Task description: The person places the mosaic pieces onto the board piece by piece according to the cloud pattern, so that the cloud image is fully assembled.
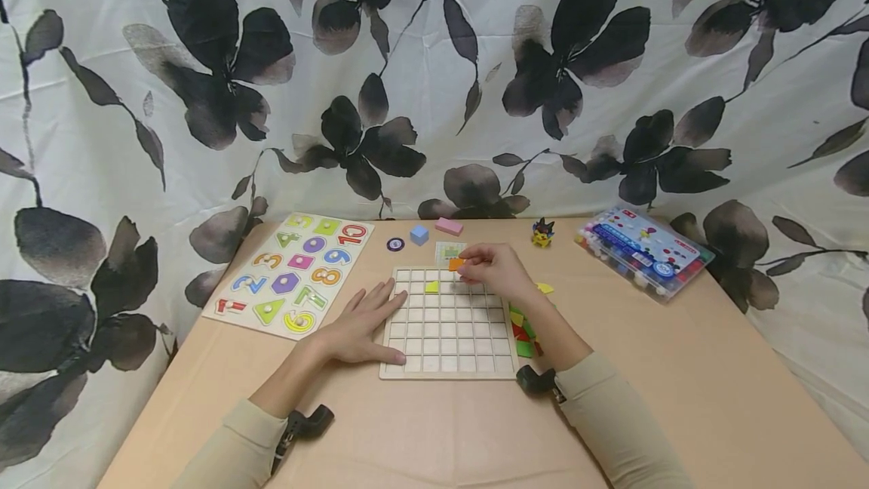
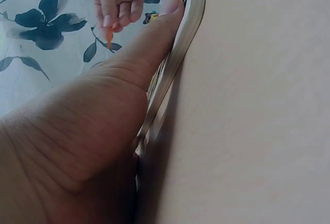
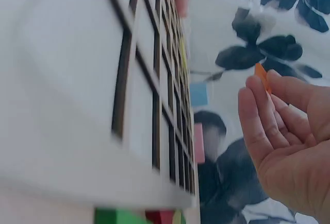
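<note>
A white grid board lies on the table, divided into many square cells. My left hand rests along its left edge with fingers spread and straight; the thumb lies over the rim. Above the board's far edge, my right hand pinches an orange tile between thumb and fingertips. One yellow-green tile sits in a cell of the upper part. Just behind the board is a small patterned card, partly covered by the orange tile. Red, green and yellow tiles lie along the right side, partly behind my right forearm.
A number and shape puzzle board lies at left. Along the back are a dark round disc, blue block, pink block and small figure. A clear plastic case lies at back right, before a floral curtain.
</note>
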Tool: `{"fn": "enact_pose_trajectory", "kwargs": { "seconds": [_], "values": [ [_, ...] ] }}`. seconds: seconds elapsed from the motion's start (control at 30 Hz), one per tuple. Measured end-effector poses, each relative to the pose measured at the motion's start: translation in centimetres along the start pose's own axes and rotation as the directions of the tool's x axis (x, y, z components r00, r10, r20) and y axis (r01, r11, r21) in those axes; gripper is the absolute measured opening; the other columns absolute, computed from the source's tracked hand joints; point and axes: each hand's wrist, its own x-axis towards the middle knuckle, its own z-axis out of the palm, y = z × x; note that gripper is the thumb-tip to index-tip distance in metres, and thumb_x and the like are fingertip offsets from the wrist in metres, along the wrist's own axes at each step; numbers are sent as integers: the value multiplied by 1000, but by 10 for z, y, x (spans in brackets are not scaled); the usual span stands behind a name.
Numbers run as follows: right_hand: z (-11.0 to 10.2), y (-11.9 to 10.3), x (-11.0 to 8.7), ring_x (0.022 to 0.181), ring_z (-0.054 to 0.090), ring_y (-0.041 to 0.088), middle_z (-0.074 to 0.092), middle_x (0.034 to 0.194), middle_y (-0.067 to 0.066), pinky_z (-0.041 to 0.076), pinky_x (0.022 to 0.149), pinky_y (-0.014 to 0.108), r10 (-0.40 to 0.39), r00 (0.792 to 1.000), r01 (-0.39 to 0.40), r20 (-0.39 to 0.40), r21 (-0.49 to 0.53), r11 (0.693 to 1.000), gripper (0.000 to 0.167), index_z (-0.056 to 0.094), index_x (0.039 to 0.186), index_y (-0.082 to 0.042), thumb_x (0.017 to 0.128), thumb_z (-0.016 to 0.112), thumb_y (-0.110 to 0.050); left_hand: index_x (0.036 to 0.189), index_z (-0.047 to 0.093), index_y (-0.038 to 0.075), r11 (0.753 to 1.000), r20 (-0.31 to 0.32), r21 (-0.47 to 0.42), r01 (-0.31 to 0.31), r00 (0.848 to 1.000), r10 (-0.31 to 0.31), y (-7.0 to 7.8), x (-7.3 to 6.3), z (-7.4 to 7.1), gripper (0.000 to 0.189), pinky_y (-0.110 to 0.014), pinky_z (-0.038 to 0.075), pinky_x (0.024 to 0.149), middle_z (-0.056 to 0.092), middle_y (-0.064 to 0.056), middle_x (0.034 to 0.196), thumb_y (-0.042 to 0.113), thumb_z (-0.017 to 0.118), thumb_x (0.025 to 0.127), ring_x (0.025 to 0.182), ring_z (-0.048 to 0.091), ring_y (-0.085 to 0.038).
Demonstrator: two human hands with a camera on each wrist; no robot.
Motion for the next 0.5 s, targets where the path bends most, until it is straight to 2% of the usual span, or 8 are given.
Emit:
{"fn": "enact_pose_trajectory", "kwargs": {
  "seconds": [0.07,0.13,0.27,0.37,0.5],
  "values": [
    [5,0,0,87,77,36,74,98,18,62,86,55,-5,1000,5,-1,12,1000,25,71,118,5,94,75,-2,168,21,16,1000,0,1,1,1000,-1,1,0,0,118,-61,0,130,2,-18,175,77,71,81,163,0,-37],
    [10,3,1,87,76,37,74,97,16,65,83,50,8,1000,-8,-15,14,1000,24,73,117,2,94,76,-5,168,20,17,1000,-1,4,4,1000,-4,1,1,-1,118,-60,0,130,2,-17,176,78,70,81,163,0,-36],
    [21,13,3,82,69,26,73,97,10,62,71,28,45,998,-46,-34,-14,999,23,75,116,-3,94,78,-9,168,20,18,1000,4,1,11,1000,-11,2,0,-1,118,-60,-1,130,2,-17,176,79,70,80,163,0,-36],
    [25,23,3,81,63,18,72,95,8,54,66,20,12,999,-15,-31,-96,995,22,75,115,-2,94,77,-8,168,21,17,1000,6,-8,13,1000,-13,2,-1,-1,118,-61,-1,130,2,-18,176,78,71,80,163,0,-37],
    [27,32,4,80,59,17,70,92,6,49,66,22,-55,998,47,-26,-252,967,20,76,111,-4,92,79,-11,168,22,16,1000,0,-12,14,1000,-14,3,-1,0,117,-61,0,130,2,-18,176,77,71,81,163,0,-38]
  ]
}}
